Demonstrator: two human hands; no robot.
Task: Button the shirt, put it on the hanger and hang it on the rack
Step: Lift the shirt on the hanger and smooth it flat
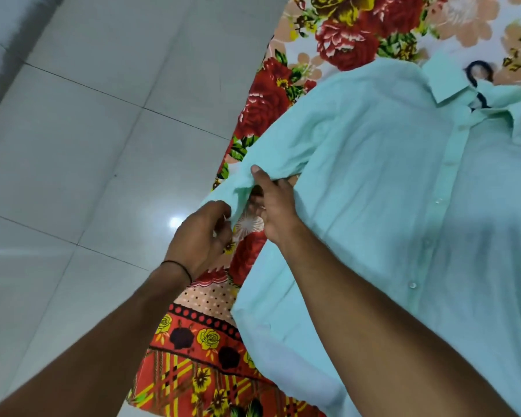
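Shirt: the pale mint shirt (373, 176) lay front-up on the floral bedsheet (352, 28), collar toward the far right, hem toward the wearer of the camera.
Placket: the front placket (430, 218) ran down the middle, lying closed, with several buttons visible along it; it looked fastened, though the blur made each button hard to confirm.
Sleeve: the short sleeve (271, 164) on the floor side was lifted off the sheet and bunched between both hands.
Right hand: the right hand (275, 206) was closed on the sleeve fabric, thumb on top, fingers tucked beneath the cloth.
Left hand: the left hand (200, 236) pinched the sleeve's outer edge between thumb and fingertips, curled mostly closed; a dark thread band (178, 267) sat on that wrist.
Hanger: a dark hanger (478, 76) showed at the collar opening, its hook lying on the sheet past the neck; the shoulders under the cloth could not be made out, so how well it was seated was unclear.
Bed and floor: the sheet's edge ran beside pale glossy floor tiles (88, 130), with the sleeve hanging near that edge.
Rack: not in view.
Progress: buttoning judged done or nearly so, hanger apparently inside the neck; the sleeve was being straightened. Left, by this view: lifting the shirt by the hanger and hanging it on the rack.
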